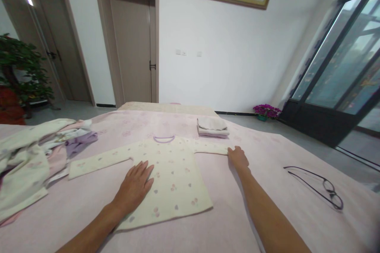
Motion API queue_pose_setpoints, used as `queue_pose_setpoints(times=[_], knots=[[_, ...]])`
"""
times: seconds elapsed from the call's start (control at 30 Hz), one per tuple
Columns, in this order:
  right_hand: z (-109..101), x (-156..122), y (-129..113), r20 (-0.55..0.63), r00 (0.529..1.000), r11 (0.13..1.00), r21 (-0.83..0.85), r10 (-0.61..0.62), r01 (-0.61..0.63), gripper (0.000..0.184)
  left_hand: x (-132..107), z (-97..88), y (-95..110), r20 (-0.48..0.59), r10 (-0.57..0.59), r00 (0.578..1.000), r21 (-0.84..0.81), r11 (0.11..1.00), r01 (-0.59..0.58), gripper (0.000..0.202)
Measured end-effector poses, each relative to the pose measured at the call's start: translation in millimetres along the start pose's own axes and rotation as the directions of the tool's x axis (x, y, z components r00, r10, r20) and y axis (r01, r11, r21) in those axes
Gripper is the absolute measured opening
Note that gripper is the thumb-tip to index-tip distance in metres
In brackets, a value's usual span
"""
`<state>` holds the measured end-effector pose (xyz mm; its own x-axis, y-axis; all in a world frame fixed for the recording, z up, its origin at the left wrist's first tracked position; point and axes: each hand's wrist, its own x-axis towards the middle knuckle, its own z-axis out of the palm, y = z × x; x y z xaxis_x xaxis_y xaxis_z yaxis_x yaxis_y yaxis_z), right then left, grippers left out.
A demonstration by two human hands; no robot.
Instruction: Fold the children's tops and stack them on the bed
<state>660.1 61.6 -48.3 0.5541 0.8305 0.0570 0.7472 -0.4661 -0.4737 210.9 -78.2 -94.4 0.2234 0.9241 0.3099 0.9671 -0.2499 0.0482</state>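
Observation:
A cream long-sleeved child's shirt [173, 174] with a purple neckband and small printed shapes lies spread flat, its neck pointing away from me. My left hand [135, 182] rests flat on the left side of its body, fingers stretched out. At the end of the right sleeve, my right hand [238, 157] is closed on the cuff, which the fingers partly hide. The left sleeve lies stretched out toward a heap of clothes.
Loose clothes [35, 158] are heaped at the left. Beyond the shirt sits a folded stack of clothes [212, 127]. Black-framed glasses [329, 191] lie at the right on the pink bedsheet [267, 205]. Purple flowers [266, 111] stand on the floor near the dark-framed glass door.

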Motion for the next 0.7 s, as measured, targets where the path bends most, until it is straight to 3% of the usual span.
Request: queue_pose_setpoints(times=[0.27,0.7], knots=[[-1,11,8,0.070,0.997,0.999,0.008,-0.045,0.045,0.030,0,8.4,-4,-0.043,0.018,0.999,-0.026,0.999,-0.019,0.049],[1,8,-2,0.062,0.997,0.999,-0.004,-0.049,0.049,0.036,0,4.5,-2,-0.009,0.014,1.000,-0.025,1.000,-0.014,0.051]])
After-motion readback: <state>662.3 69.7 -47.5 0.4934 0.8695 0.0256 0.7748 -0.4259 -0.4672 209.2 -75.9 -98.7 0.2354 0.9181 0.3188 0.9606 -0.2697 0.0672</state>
